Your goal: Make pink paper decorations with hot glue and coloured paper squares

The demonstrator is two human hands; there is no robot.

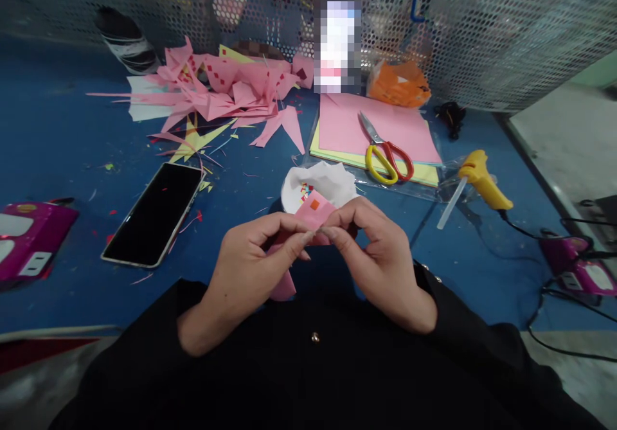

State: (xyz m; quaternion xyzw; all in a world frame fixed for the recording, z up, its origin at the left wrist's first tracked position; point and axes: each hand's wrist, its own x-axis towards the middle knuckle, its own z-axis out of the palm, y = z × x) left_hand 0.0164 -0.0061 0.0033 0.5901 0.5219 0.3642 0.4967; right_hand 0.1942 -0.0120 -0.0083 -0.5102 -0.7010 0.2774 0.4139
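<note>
The folded piece [315,211] is showing as thin, matt pink paper with a small orange patch. Left of the piece, the phone [153,215] is gleaming with glossy black glass and a metal rim. Behind the piece, the scissors [379,141] are showing bare metal blades and shiny plastic handles. The surface [58,134] is looking smooth, matt blue.

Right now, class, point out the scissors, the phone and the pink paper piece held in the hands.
scissors [380,143], head view, where blades meet handles.
phone [153,213], head view, middle of dark screen.
pink paper piece [321,215], head view, its upper flat part.
</note>
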